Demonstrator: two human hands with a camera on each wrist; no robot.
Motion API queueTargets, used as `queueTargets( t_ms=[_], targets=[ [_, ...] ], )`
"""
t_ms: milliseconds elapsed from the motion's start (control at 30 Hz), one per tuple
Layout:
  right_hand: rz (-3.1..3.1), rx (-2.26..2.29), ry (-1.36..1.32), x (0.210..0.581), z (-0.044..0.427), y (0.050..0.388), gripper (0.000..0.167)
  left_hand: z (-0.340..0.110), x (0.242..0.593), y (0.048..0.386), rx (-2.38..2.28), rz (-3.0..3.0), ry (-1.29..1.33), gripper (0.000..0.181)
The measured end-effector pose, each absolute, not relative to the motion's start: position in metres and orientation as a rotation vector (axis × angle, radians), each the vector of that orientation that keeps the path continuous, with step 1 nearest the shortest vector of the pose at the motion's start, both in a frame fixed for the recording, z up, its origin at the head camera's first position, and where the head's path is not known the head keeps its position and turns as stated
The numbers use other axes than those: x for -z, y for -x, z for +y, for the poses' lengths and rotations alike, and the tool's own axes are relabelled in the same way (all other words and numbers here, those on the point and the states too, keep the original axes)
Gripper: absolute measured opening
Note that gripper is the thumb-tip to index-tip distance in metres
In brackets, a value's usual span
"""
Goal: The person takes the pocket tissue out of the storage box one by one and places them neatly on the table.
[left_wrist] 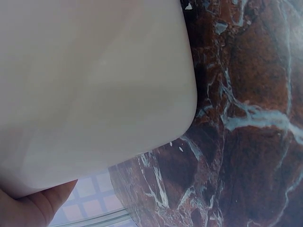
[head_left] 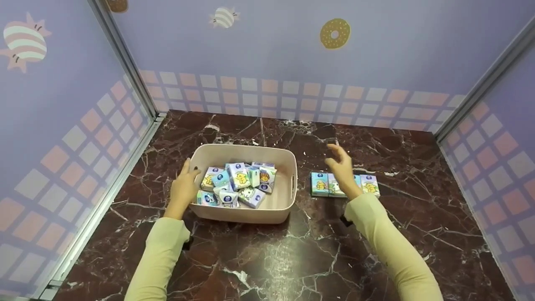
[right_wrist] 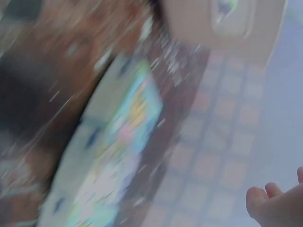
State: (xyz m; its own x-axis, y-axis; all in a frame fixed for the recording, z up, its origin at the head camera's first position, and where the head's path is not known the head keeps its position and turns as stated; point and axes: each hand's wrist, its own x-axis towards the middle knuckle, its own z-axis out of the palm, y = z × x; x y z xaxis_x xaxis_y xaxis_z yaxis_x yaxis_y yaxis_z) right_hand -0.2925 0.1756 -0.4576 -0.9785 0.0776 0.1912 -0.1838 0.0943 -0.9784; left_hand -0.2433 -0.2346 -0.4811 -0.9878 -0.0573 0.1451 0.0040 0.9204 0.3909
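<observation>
A beige plastic bin (head_left: 242,215) holds several small tissue packs (head_left: 240,176) in a loose heap. My left hand (head_left: 184,190) grips the bin at its left end. In the left wrist view a digit of that hand touches the outer wall (left_wrist: 104,94). To the bin's right stands a row of tissue packs (head_left: 320,185), side by side and partly hidden by my right arm. Above and behind this row hovers my right hand (head_left: 342,169), fingers loosely bent and holding nothing. The right wrist view shows the row blurred, with a few fingertips (right_wrist: 255,201) apart from it.
The bin and the row stand on a dark red marbled tabletop (head_left: 267,259). Purple panels with a checked band (head_left: 292,96) close off the back and both sides. A metal rail (head_left: 83,234) runs along the left edge.
</observation>
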Motion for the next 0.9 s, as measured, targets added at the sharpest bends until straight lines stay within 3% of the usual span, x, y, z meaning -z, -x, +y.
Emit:
queueTargets(
  t_ms=[433, 900],
  targets=[
    [-2.465, -2.079, -0.638, 0.442, 0.094, 0.261, 0.047, -0.235, 0.48, 0.245, 0.566, -2.905, -0.031, 0.035],
    [-2.765, -2.462, -0.177, 0.454, 0.022, 0.246, 0.048, -0.235, 0.482, 0.244, 0.582, -2.92, -0.047, 0.035]
  ],
)
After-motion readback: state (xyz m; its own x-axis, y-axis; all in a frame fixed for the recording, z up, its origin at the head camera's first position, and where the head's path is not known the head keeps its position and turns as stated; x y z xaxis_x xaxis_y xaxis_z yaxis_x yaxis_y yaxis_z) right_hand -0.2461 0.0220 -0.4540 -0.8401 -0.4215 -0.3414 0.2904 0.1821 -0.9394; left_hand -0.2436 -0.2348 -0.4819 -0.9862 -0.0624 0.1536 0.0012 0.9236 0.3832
